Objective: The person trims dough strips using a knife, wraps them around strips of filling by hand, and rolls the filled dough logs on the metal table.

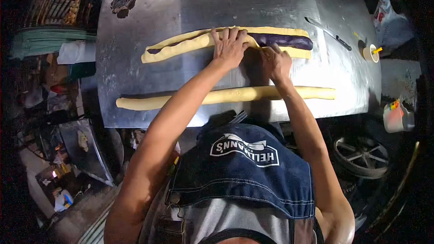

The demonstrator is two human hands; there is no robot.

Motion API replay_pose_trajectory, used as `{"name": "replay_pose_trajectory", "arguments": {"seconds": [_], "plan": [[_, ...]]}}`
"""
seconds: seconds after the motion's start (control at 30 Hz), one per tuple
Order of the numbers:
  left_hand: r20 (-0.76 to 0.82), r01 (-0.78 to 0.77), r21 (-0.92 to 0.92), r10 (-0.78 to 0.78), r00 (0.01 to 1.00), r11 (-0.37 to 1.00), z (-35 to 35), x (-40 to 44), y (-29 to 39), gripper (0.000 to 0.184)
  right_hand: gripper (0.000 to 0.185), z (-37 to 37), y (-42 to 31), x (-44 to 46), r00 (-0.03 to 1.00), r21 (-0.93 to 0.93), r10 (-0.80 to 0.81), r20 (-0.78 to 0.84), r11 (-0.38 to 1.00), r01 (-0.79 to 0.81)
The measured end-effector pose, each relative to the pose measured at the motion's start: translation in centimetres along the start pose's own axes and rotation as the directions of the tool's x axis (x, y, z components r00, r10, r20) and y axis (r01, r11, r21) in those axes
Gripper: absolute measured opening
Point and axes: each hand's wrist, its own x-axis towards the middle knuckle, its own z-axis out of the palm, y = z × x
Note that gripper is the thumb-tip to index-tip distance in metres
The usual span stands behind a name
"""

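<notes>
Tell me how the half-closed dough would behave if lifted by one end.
The half-closed dough would probably sag, being long and bending at its edge by the right hand. Its dark purple filling might shift or slip out, since it lies uncovered toward the right end.

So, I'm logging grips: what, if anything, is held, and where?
The right hand seems to pinch the lifted edge of the filled dough; the left hand lies spread over its folded part.

bakery-like workroom, broad metal worktable, long dough log, dough strip with purple filling, black-handled knife, denim apron with hellmann's logo
</notes>
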Motion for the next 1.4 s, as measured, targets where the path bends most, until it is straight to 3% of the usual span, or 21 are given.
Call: {"name": "replay_pose_trajectory", "arguments": {"seconds": [0.07,0.13,0.17,0.23,0.27,0.4,0.53,0.57,0.63,0.67,0.73,0.77,0.8,0.87,0.9,1.03,1.1,1.13,1.2,1.23,1.4], "plan": [[0.088,0.066,0.012,-0.067,0.994,0.998,-0.5,-0.3,1.3,0.065,0.018,-1.0,0.2,1.9,0.993,0.086,0.028,-0.113,0.996,-0.018],[-0.086,-0.02,0.18,0.036,0.996,0.984,-0.6,-1.0,3.0,0.078,0.021,-1.7,1.4,3.5,0.987,0.171,0.053,-0.15,0.985,-0.027],[-0.026,-0.099,0.052,0.1,0.995,0.994,0.0,-1.0,3.3,0.089,0.021,-1.7,2.0,4.0,0.991,0.164,0.032,-0.133,0.986,-0.01],[0.056,-0.031,0.072,0.027,0.998,0.997,1.4,-0.2,4.6,0.089,0.022,-2.1,3.1,3.7,0.994,0.15,-0.012,-0.11,0.988,0.029],[0.002,0.004,0.174,-0.004,1.0,0.985,1.7,0.2,5.2,0.079,0.022,-2.5,3.8,3.0,0.993,0.136,-0.034,-0.113,0.989,0.05],[-0.156,0.071,0.151,-0.047,0.987,0.986,2.9,2.4,5.8,0.06,0.024,-1.9,6.5,0.0,0.991,0.047,-0.124,-0.043,0.991,0.126],[-0.022,0.174,0.102,-0.173,0.985,0.979,1.7,3.0,7.2,0.064,0.025,-1.5,7.4,1.5,0.996,0.076,-0.085,-0.02,0.993,0.086],[-0.022,0.174,0.102,-0.173,0.985,0.979,1.7,2.9,8.0,0.064,0.026,-2.9,7.3,2.5,1.0,0.201,0.002,-0.025,0.98,0.003],[-0.19,0.017,0.175,0.017,0.982,0.984,2.2,2.9,9.6,0.078,0.035,-4.2,8.1,3.9,0.994,0.333,0.098,-0.038,0.94,-0.079],[-0.169,-0.059,-0.042,0.051,0.984,0.997,3.0,3.1,10.2,0.091,0.035,-4.7,8.7,4.0,0.995,0.333,0.098,-0.032,0.939,-0.082],[-0.109,-0.011,0.059,0.018,0.994,0.998,4.4,3.6,11.0,0.087,0.041,-5.7,9.5,3.8,1.0,0.273,0.021,-0.023,0.962,-0.014],[-0.06,0.017,0.165,-0.007,0.998,0.986,4.7,4.2,11.0,0.083,0.039,-6.1,9.9,3.3,1.0,0.127,0.021,0.012,0.992,-0.023],[-0.044,0.037,0.176,-0.03,0.999,0.984,4.8,4.7,11.1,0.072,0.039,-6.0,10.7,2.4,1.0,0.128,0.021,0.016,0.992,-0.023],[-0.025,0.054,0.095,-0.052,0.998,0.994,4.5,5.3,11.0,0.067,0.029,-4.9,12.3,0.2,0.998,0.027,-0.054,0.023,0.998,0.053],[0.0,0.063,0.012,-0.063,0.998,0.998,4.1,5.5,11.1,0.063,0.025,-4.2,12.7,-0.5,0.995,0.039,-0.081,-0.058,0.996,0.083],[0.074,0.11,0.055,-0.114,0.991,0.992,3.2,5.5,12.2,0.069,0.021,-4.6,12.3,0.3,0.997,-0.028,0.04,0.068,0.999,-0.038],[-0.116,-0.029,0.027,0.032,0.993,0.999,3.5,5.2,13.3,0.077,0.023,-5.8,12.5,1.9,0.983,0.249,0.184,0.016,0.951,-0.182],[0.048,-0.12,0.013,0.119,0.992,0.993,3.5,5.1,13.6,0.088,0.026,-6.5,12.4,2.6,0.969,0.354,0.245,0.029,0.904,-0.24],[0.115,-0.079,0.046,0.074,0.991,0.996,4.5,6.1,14.7,0.09,0.027,-7.2,12.9,2.5,0.97,0.341,0.241,0.012,0.911,-0.231],[0.087,-0.082,0.084,0.074,0.993,0.993,4.7,6.6,14.7,0.073,0.028,-7.3,13.3,2.6,0.973,0.331,0.23,-0.019,0.92,-0.211],[-0.067,-0.06,0.062,0.064,0.996,0.996,5.8,8.2,14.8,0.052,0.031,-7.4,15.8,-1.2,0.984,0.119,0.177,-0.013,0.977,-0.175]]}}
